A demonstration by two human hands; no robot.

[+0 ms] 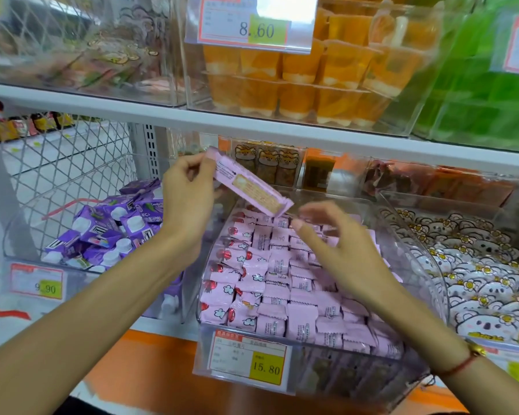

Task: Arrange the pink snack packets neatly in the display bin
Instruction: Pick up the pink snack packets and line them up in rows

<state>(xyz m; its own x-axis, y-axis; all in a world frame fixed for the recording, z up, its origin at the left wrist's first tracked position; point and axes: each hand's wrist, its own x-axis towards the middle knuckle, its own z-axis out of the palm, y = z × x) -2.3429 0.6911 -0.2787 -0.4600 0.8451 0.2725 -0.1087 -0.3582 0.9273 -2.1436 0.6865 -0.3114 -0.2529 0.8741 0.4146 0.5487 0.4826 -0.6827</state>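
The packets (285, 283) are pink, some with red fruit and white clouds, in a clear bin (414, 265). Its tag (249, 359) is white, yellow and red-edged. The cartons (111, 232) are purple with white caps; the cups (306, 76) orange. A red string (462, 365) circles one wrist.

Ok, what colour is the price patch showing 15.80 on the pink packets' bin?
Yellow, on a white label with a red border: price label, clearest in the head view.

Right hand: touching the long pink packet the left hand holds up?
Apart. In the head view, the right hand hovers open over the bin's packets, with a visible gap below the long pink packet that the left hand pinches.
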